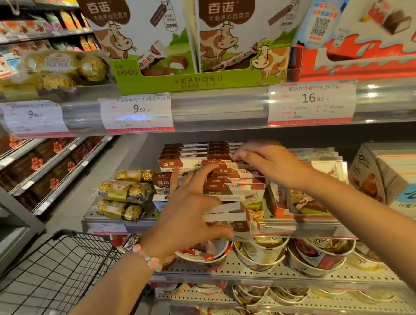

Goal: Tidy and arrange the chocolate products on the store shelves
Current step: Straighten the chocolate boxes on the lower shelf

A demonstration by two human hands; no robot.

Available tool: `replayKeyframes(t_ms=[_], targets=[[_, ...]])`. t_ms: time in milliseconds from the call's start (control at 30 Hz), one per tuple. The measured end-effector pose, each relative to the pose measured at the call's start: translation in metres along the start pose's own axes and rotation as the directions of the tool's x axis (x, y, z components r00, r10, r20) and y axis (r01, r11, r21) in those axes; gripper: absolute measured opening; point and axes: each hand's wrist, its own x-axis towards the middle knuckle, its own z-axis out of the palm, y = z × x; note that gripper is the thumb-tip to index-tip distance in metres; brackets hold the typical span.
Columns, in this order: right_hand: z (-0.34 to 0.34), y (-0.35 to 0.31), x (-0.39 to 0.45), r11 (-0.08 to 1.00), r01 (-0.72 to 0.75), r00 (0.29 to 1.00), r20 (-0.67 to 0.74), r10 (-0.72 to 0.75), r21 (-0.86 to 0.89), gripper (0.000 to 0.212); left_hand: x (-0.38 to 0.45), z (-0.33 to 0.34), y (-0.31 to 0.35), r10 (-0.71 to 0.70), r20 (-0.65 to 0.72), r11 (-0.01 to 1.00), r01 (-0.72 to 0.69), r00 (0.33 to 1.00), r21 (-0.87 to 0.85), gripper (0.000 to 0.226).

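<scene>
We are working at the middle shelf (302, 227), where a stack of brown-and-white chocolate boxes (232, 187) is sitting near the shelf's front edge, roughly at its centre. Our left hand (192, 206) is gripping the stack from its left side: the thumb is curling under the lowest boxes at the front edge, and the fingers are reaching over the upper boxes. Our right hand (267, 161) is resting on top of the stack toward the rear, fingers bent over the top box; motion blur is preventing us from telling how firmly it is gripping. A beaded bracelet (147, 257) is sitting on the left wrist. Behind the stack, more boxes of the same kind (185, 156) are lying in rows toward the back of the shelf. At the shelf's left end, gold-wrapped packs (122, 198) are lying in a pile of three. At its right end, white Dove boxes (396, 183) are standing. On the upper shelf, two cow-printed display cartons (196, 37) are standing side by side above price tags (137, 113) on the front rail. On the lower shelf, round tubs (262, 253) are lying in rows. A wire basket (51, 274) is standing at lower left.
</scene>
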Motion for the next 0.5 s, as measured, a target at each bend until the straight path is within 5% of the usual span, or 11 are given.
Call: replayKeyframes(t_ms=[100,300,500], targets=[[-0.011,-0.007,0.028,0.981,-0.01,0.992,0.121,0.035,-0.196,0.023,0.001,-0.001,0.0,0.0,0.016,1.0,0.0,1.0,0.003,0.042],[-0.009,-0.018,0.067,0.97,-0.019,0.908,0.402,0.117,-0.241,0.021,0.0,-0.002,0.0,0.006,0.019,1.0,-0.006,1.0,-0.001,0.042],[-0.001,-0.015,0.076,0.96,-0.05,0.882,0.438,0.172,-0.277,0.025,-0.001,-0.002,-0.001,0.008,0.009,1.0,-0.008,1.0,0.003,0.041]])
